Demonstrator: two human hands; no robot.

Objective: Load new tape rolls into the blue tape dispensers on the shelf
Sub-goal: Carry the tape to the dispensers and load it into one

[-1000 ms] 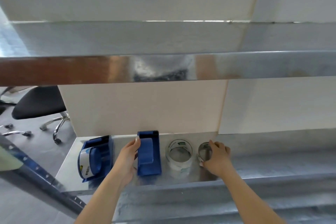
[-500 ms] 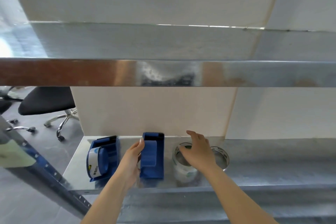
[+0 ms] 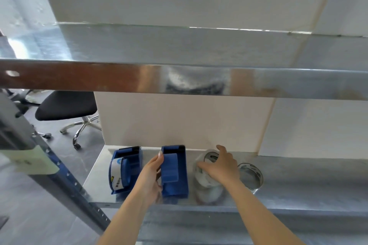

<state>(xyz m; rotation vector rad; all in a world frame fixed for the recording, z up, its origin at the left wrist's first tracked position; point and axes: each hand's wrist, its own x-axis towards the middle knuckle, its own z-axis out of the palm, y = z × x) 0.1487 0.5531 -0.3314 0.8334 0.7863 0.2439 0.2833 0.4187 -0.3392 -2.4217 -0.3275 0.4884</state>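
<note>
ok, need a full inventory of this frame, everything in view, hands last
loaded dispenser: 1, blue, holding a white-labelled roll, lower shelf, far left
empty dispenser: 1, blue, lower shelf, right of the loaded dispenser
clear tape roll: 1, clear with white print, right of the empty dispenser
thin tape ring: 1, clear-grey, lying flat, rightmost
lower shelf: 1, bare metal
upper shelf: 1, bare metal, above
shelf upright: 1, grey, perforated, left
office chair: 1, black seat, chrome base, on the floor at left
left hand: grips the empty dispenser's left wall
right hand: fingers curled over the clear tape roll
</note>
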